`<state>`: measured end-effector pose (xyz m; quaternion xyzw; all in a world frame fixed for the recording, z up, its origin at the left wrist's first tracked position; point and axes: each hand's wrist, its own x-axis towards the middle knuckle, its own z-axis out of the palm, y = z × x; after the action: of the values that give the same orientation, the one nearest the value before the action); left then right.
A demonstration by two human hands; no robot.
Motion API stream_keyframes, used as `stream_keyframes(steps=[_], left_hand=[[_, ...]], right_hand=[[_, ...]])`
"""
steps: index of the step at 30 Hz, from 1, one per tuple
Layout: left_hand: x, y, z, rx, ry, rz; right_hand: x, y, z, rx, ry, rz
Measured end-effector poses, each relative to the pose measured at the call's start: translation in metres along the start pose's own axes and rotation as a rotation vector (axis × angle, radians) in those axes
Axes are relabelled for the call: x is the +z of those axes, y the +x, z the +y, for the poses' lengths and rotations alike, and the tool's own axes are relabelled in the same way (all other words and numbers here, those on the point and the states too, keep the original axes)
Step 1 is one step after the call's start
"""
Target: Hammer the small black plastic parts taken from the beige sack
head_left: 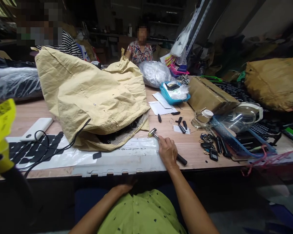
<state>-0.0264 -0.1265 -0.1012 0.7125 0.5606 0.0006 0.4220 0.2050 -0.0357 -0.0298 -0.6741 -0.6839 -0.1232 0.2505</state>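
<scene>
My right hand is closed around a small hammer at the table's front edge. The hammer's metal head, with a yellowish face, points away to the left, and its black handle end sticks out to the right of my hand. Beneath lies a pale flat plastic sheet with a notched front edge. My left hand is down below the table edge by my lap, its fingers lost in shadow. A large beige cloth sack lies beyond, its mouth towards me, with dark pieces inside.
Black small parts and keys lie right of the hammer. A blue basket, glass jug and cardboard box stand farther right. At left are a white power bank and black cable. Two people sit across the table.
</scene>
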Motion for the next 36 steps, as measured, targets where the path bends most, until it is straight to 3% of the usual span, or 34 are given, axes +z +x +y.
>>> stream_keyframes(steps=[3,5,7,9,11,15,17,21,24,29,32,36], left_hand=[[-0.005,-0.009,0.008,-0.016,0.017,-0.131],[-0.02,-0.021,0.023,0.098,0.016,-0.202],[-0.044,-0.032,0.042,0.275,-0.024,-0.263],[-0.076,-0.034,0.059,0.401,-0.127,-0.242],[-0.11,-0.024,0.07,0.398,-0.187,-0.043],[-0.162,0.02,0.072,0.148,-0.027,0.618],[-0.175,0.042,0.071,-0.005,0.09,0.744],[-0.183,0.067,0.078,-0.229,0.286,0.677],[-0.186,0.066,0.082,-0.237,0.334,0.658],[-0.183,0.033,0.071,-0.094,0.273,0.641],[-0.174,0.011,0.061,0.034,0.218,0.563],[-0.155,0.004,0.054,0.203,0.196,0.489]], right_hand=[[0.001,-0.001,0.001,-0.001,0.012,0.013],[0.002,-0.001,0.001,-0.001,0.021,0.019],[0.003,-0.002,0.001,-0.001,0.024,0.023],[0.003,-0.002,0.0,-0.001,0.018,0.026],[0.003,-0.001,-0.001,-0.006,0.004,0.034],[0.004,0.0,-0.001,-0.032,-0.019,0.045],[0.005,0.0,-0.001,-0.04,-0.012,0.042],[0.007,0.001,-0.001,-0.026,0.015,0.046],[0.006,0.001,-0.002,-0.025,0.025,0.049],[0.004,0.002,-0.003,-0.019,0.014,0.036],[0.001,0.002,-0.004,-0.013,0.006,0.015],[-0.001,0.003,-0.006,0.0,-0.008,0.013]])
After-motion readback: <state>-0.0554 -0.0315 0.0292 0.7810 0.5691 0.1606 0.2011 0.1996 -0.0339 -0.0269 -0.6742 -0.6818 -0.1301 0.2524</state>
